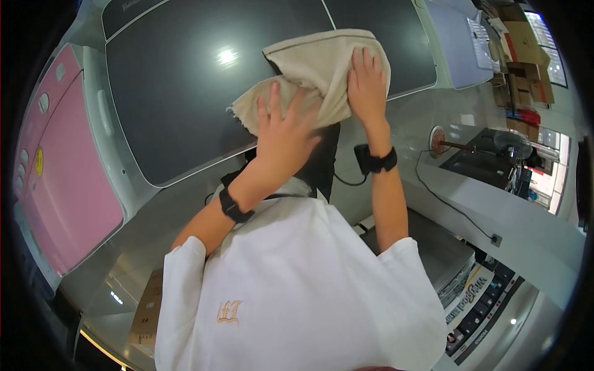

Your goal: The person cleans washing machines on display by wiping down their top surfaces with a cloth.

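A beige cloth [318, 52] with a dark-stitched edge lies bunched and folded across a glossy dark panel [179, 93]. My right hand [367, 89] rests flat on the cloth's right part, its fingers stretched out. Lower and to the left, my left hand [286, 136] is over the cloth's frayed left part with its fingers spread. Motion blurs that hand a little, and I cannot tell how firmly it touches the fabric. Black bands are around both wrists.
A pink-topped appliance [74, 167] stands at the left, and a pale lilac one [461, 46] at the upper right. Cardboard boxes [526, 68] are stacked farther back. A pedestal fan [513, 145] and a cable [445, 207] are to the right.
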The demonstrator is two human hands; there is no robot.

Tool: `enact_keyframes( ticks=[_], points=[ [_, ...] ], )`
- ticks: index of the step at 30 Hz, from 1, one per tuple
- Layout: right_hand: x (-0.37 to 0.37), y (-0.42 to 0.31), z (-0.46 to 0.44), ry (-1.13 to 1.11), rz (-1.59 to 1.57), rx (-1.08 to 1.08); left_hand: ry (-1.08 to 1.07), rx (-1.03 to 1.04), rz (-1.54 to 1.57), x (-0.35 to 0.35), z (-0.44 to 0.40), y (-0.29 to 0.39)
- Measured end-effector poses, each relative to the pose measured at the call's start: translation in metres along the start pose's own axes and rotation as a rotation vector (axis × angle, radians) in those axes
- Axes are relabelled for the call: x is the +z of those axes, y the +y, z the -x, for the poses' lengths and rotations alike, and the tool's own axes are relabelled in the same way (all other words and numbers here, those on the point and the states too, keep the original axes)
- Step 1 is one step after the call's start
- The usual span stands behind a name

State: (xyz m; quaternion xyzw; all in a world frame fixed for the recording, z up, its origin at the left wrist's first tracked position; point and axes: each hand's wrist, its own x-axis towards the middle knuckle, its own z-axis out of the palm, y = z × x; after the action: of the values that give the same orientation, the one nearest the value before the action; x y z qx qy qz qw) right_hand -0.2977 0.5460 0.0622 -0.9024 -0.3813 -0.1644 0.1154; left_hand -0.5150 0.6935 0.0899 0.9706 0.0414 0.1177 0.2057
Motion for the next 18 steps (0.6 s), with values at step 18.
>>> enact_keyframes(
  ticks=[18],
  points=[
    [0.005, 0.021, -0.011, -0.028, 0.001, -0.038, 0.082, -0.076, 0.03, 0.004, -0.011, -0.001]
  ],
)
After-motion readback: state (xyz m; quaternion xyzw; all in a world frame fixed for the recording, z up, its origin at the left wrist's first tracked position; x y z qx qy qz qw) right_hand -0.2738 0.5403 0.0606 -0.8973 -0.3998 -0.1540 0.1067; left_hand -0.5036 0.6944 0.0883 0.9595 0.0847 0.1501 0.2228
